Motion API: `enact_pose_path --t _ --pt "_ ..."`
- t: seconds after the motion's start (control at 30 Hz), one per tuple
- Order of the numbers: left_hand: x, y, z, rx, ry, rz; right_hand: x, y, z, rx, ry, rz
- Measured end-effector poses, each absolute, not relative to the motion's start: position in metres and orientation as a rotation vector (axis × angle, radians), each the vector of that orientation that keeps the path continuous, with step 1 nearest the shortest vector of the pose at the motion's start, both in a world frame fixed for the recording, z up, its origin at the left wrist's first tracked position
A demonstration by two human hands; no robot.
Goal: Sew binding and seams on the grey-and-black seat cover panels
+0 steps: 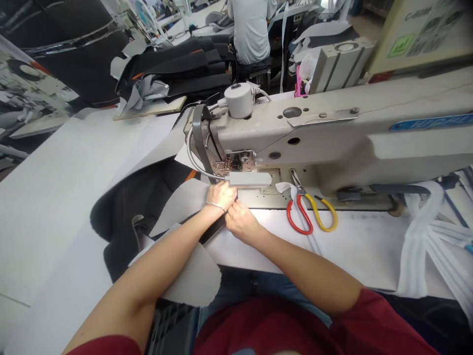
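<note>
My left hand (220, 194) and my right hand (241, 222) meet just in front of the needle area of a beige sewing machine (332, 133). Both are closed in a pinch on the edge of a grey and black fabric piece (185, 204) that lies under the machine's small lamp (250, 179). The left wrist wears a thin bracelet. The fabric trails off to the left over the white table (55, 197), with black and orange parts showing. The fingertips are partly hidden by the lamp and by each other.
Scissors (308, 212) with one red and one yellow handle lie on the table right of my hands. White straps (428, 236) hang at the right edge. Stacked black and grey fabric (177, 69) sits at the back left. A person in a light shirt (251, 27) sits beyond the machine.
</note>
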State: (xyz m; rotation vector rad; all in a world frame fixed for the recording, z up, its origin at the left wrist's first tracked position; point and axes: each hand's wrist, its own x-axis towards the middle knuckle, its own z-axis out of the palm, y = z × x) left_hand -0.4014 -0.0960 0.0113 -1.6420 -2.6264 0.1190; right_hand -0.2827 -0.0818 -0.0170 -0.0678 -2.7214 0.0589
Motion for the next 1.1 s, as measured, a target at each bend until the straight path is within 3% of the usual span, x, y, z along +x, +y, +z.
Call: enact_pose_path --t 0.37,1.1 --pt "-0.398 -0.094 0.033 -1.975 -2.571 0.486 -0.28 -0.079 -0.012 -0.101 -2.708 0.114" --pt "-0.399 -0.084 0.014 -1.719 -2.875 0.183 -0.286 -0.056 -0.015 -0.127 -2.702 0.334"
